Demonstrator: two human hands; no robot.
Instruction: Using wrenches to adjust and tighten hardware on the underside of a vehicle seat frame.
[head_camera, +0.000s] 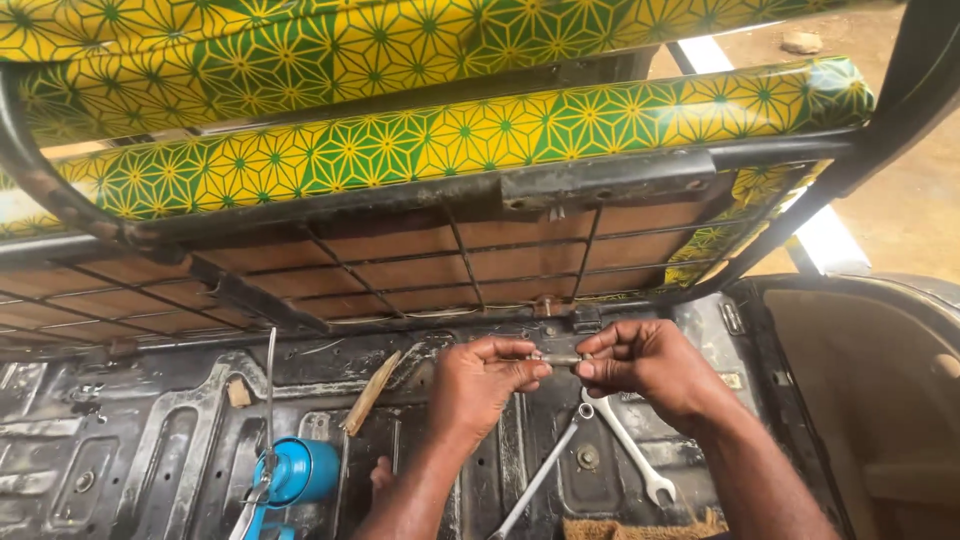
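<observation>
Bolt: a short dull metal piece, pinched end to end between both hands just above the floor pan. Left hand grips one end with thumb and fingertips, narrow; right hand closes on the other end the same way. I judge it small, rigid, light, maybe greasy; best held by the ends, as now.

Seat, green and yellow patterned, tipped up at 12 o'clock, its wire frame and board underside showing. Floor pan, dark ribbed metal, spreads from 9 to 6 o'clock. Oil can, blue, long thin spout, at 8 o'clock; contents not visible. Two wrenches lie crossed at 6 o'clock below the hands. Wood sliver at 9 o'clock.
</observation>
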